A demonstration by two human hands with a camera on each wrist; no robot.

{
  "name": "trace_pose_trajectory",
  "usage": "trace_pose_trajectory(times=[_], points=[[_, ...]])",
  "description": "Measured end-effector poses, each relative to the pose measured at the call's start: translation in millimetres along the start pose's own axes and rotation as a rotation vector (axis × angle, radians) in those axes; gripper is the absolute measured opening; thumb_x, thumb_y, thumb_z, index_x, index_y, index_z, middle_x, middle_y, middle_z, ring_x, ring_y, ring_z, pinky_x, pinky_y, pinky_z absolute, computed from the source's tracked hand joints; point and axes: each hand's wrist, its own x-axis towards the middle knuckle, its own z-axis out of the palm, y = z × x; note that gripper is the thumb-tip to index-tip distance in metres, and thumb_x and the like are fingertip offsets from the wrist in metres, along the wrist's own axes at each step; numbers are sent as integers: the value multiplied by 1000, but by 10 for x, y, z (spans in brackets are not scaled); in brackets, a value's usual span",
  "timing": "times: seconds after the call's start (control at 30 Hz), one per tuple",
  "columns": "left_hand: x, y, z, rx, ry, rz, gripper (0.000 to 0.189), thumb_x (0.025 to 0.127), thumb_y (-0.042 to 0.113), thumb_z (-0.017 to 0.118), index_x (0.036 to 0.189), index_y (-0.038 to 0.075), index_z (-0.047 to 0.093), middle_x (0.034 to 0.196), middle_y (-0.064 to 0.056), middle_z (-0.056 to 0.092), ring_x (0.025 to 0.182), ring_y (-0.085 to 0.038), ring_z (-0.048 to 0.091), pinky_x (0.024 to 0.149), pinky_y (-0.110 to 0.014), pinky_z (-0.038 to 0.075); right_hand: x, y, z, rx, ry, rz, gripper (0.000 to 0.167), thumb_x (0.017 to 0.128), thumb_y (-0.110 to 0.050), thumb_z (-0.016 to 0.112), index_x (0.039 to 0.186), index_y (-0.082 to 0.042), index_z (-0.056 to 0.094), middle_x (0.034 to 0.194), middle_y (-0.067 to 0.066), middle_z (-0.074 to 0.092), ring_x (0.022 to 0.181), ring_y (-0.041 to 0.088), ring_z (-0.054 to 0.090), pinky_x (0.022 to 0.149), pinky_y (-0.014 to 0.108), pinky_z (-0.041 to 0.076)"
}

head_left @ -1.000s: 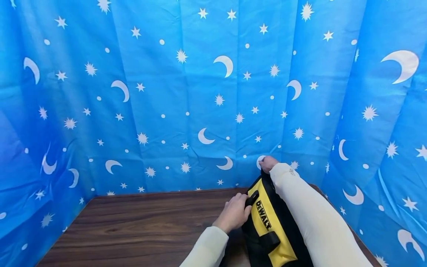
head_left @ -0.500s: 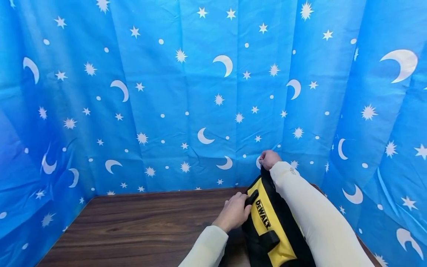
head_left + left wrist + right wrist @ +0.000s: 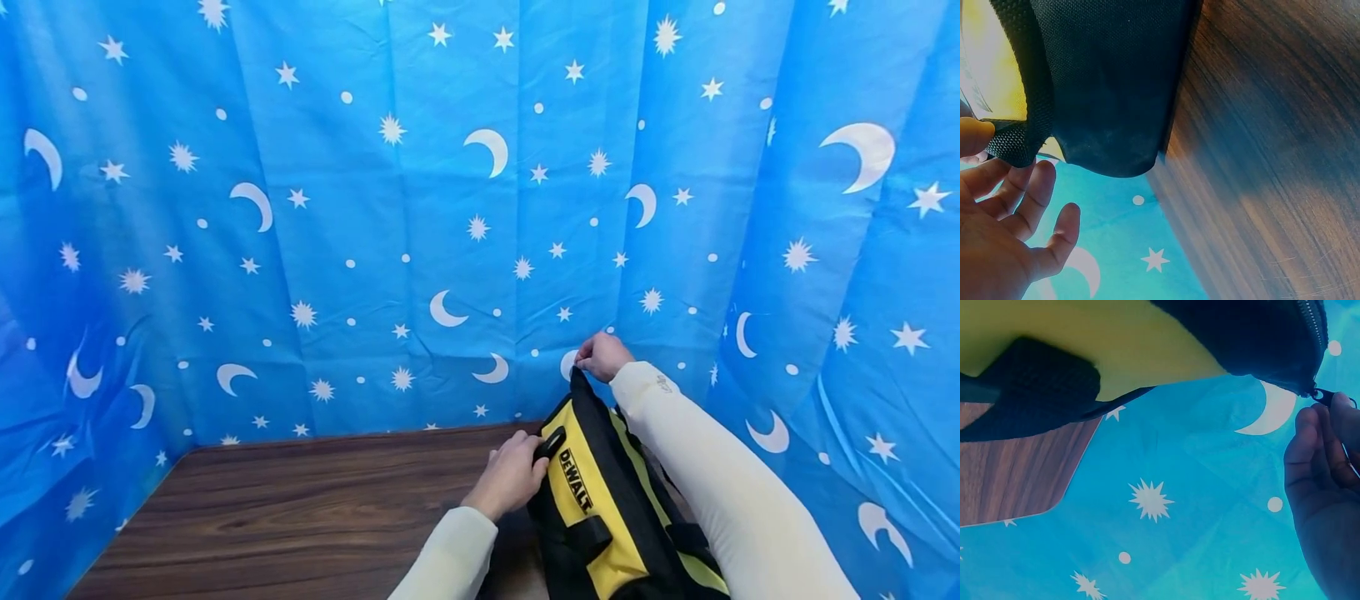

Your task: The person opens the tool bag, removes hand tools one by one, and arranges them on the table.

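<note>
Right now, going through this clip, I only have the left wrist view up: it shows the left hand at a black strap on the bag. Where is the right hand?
Observer: In the head view, the right hand is at the raised top corner of the bag's far end.
Operator: My view doesn't reach that. Is it holding anything there?
Observer: Yes. In the right wrist view, its thumb and fingers pinch a small zipper pull.
Operator: And is there any lettering on the bag? I can't read any from here.
Observer: There is. The head view shows black lettering that reads DEWALT, on the yellow panel.
</note>
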Motion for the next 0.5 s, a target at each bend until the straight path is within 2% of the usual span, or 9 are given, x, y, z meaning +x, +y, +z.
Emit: trace_pose_trajectory(times=[0.27, 0.5], points=[[4, -26, 16, -5, -5, -10, 32, 97, 23, 55, 123, 6, 60, 101, -2, 55, 95, -19, 54, 85, -47, 41, -36, 35, 7, 24, -22, 2, 15, 94, -10, 58, 94, -1, 70, 90, 13, 63, 78, 25, 53, 65, 33, 44], [-3, -41, 24, -22, -7, -2, 33, 97, 24, 54, 124, 6, 59, 102, -2, 55, 97, -18, 54, 84, -46, 41, -99, 39, -34, 25, -59, -8, 16, 94, -10, 58, 95, 1, 70, 95, 16, 66, 78, 23, 57, 67, 33, 47]])
